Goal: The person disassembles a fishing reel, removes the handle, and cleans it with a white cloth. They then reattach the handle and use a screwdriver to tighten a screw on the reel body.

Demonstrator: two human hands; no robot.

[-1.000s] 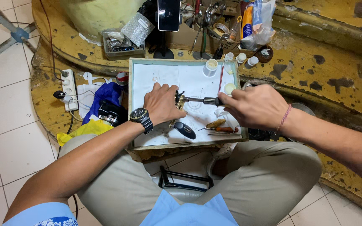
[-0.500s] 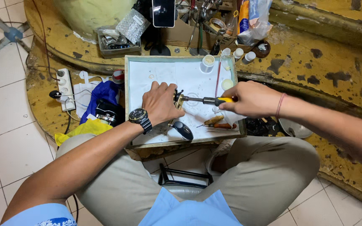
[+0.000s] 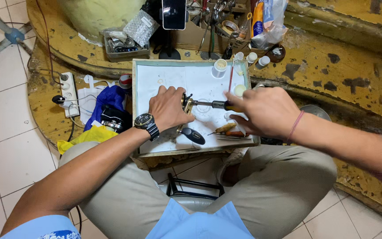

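A white work tray (image 3: 169, 75) rests on my lap. My left hand (image 3: 169, 108), with a dark wristwatch (image 3: 147, 124) on the wrist, presses a small brass part (image 3: 185, 104) against the tray. My right hand (image 3: 261, 110) grips a screwdriver (image 3: 215, 104) with a black and yellow handle. Its metal shaft points left and its tip meets the brass part. A black oval fob (image 3: 193, 135) lies just below the left hand. Two small wooden-handled tools (image 3: 226, 129) lie under my right hand.
Small white bottles (image 3: 219, 67) stand along the tray's far edge. Beyond are a phone on a stand (image 3: 173, 13), a box of tools (image 3: 217, 26) and a plastic bin (image 3: 124, 44). A power strip (image 3: 68, 88), blue cloth (image 3: 107, 99) and yellow bag (image 3: 87, 135) lie left.
My right hand has slid right along the screwdriver and now holds its handle end. The left hand still holds the brass part. The camera view shifted slightly.
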